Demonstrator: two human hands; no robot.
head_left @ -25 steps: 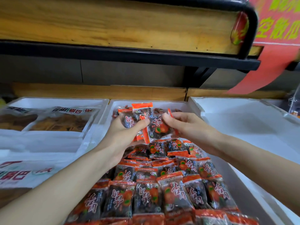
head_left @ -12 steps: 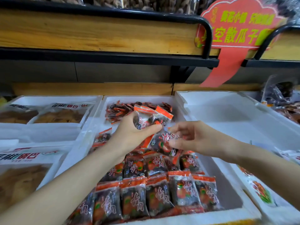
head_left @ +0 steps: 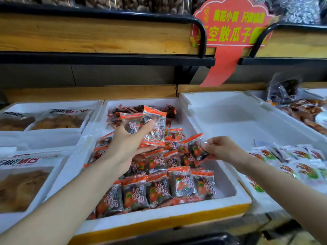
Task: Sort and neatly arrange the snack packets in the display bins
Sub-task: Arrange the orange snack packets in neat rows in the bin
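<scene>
Head view, downward, close over display bins

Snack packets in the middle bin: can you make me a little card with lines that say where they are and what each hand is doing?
Middle bin: white foam, with orange-and-dark packets inside
Front rows: packets lined up neatly side by side
Back pile: packets lying loose and jumbled
Left hand: holds a bunch of packets above the bin
Right hand: pinches one packet by its end
Pale packets: to the right of the middle bin
</scene>
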